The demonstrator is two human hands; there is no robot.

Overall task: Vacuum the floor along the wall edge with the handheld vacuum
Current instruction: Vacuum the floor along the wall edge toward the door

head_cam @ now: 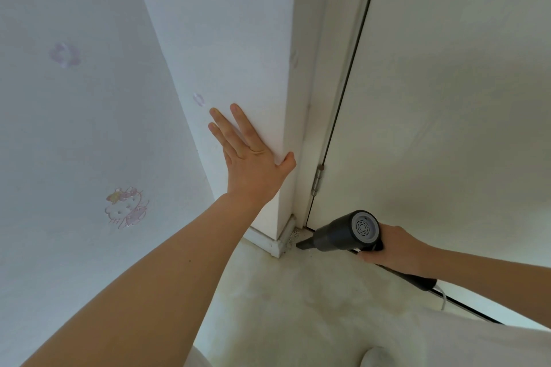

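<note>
Left hand [253, 158] flat (wall [232, 39]), right hand [396, 250] gripping vacuum [337, 232]

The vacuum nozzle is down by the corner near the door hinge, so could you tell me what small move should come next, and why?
Probably ease the handheld vacuum slightly forward with the right hand, so its nozzle reaches the specks lying beside the skirting. The left hand rests flat on the wall, steadying.
</note>
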